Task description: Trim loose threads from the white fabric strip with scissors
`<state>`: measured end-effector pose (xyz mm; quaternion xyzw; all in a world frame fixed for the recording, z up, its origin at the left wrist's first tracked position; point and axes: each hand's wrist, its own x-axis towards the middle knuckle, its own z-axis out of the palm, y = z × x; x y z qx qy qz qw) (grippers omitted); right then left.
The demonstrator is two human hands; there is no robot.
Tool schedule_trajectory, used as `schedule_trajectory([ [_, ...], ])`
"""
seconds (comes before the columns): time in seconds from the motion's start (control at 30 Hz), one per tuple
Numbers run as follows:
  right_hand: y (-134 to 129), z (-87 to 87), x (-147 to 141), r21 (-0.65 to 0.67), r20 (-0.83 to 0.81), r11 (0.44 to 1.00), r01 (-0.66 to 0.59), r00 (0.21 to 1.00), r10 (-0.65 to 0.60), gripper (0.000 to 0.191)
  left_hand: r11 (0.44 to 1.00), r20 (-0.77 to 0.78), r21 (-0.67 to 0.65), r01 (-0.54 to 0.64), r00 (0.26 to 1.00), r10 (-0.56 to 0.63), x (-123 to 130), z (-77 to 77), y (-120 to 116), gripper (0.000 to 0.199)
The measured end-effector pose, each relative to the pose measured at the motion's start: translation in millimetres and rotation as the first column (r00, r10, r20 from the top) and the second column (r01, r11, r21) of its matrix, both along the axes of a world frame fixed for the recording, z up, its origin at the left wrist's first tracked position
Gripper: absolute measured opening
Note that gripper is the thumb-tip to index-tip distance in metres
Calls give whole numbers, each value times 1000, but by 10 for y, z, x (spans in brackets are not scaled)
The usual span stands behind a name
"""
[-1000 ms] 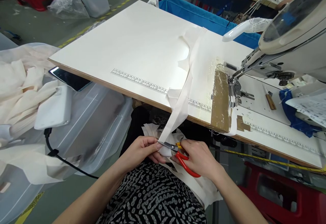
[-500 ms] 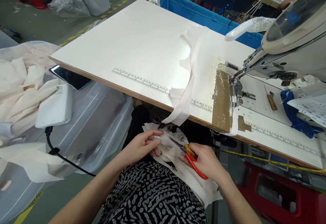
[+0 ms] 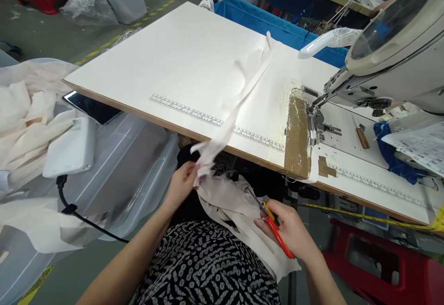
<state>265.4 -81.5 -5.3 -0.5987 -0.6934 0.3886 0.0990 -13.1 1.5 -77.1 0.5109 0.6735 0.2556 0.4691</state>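
Just off the front edge of the white table, my left hand is closed on the pale fabric, a long strip of which runs up across the table. More pale fabric hangs in folds over my lap, between my hands. My right hand grips red-handled scissors with a yellow inner part. Their dark blades point up and left at the lap fabric, and the tips are partly lost against it.
On the right of the white table stands a sewing machine, with a wooden-handled tool beside it. A plastic bin at left bears fabric, a white power bank and a phone. A red stool is lower right.
My left hand has moved left and up, pulling the fabric strip taut and slanting it leftward. My right hand and the scissors have shifted slightly right and down, away from my left hand.
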Motion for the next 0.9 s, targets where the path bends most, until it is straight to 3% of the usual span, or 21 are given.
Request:
schedule_trajectory([
  [0.07, -65, -8, 46, -75, -22, 997, 22, 999, -24, 45, 996, -114, -39, -83, 990, 78, -246, -159, -149, 31],
  [0.13, -104, -31, 56, -151, -61, 988, 34, 997, -44, 45, 995, -151, -51, -85, 985, 77, -362, -125, -314, 32],
  [0.2, -105, -58, 29, -213, -104, 976, 44, 992, -67, 45, 990, 22, -133, 54, 998, -51, -311, 95, -448, 34],
  [0.23, -94, -71, 7, -235, -118, 971, 47, 990, -77, 46, 963, 207, -199, 183, 968, -141, -238, 242, -491, 38],
  [0.3, -56, -83, -42, -263, -129, 964, 42, 989, -78, 48, 872, 511, -249, 421, 822, -251, -61, 529, -523, 45],
  [0.33, -33, -80, -65, -275, -134, 961, 28, 989, -67, 48, 840, 564, -239, 488, 774, -289, 18, 642, -517, 45],
  [0.4, 16, -57, -101, -302, -152, 953, -23, 988, -24, 48, 845, 453, -165, 509, 800, -393, 122, 780, -481, 38],
  [0.47, 67, -19, -126, -325, -167, 942, -81, 986, 27, 48, 881, 197, -34, 472, 867, -458, 151, 820, -438, 35],
  [0.53, 120, 15, -146, -332, -160, 936, -120, 985, 70, 49, 893, 47, 70, 445, 892, -449, 137, 818, -407, 38],
  [0.57, 147, 25, -156, -330, -151, 934, -133, 985, 87, 49, 898, 50, 81, 432, 898, -437, 125, 817, -397, 37],
  [0.67, 231, 20, -185, -323, -157, 929, -180, 978, 134, 51, 905, 252, -59, 422, 883, -395, 110, 838, -380, 35],
  [0.77, 301, -13, -207, -316, -179, 920, -231, 967, 181, 51, 865, 543, -249, 435, 802, -247, 131, 866, -353, 36],
  [0.9, 354, -31, -209, -340, -235, 899, -277, 950, 204, 50, 851, 657, -342, 398, 749, -87, 156, 837, -295, 41],
])
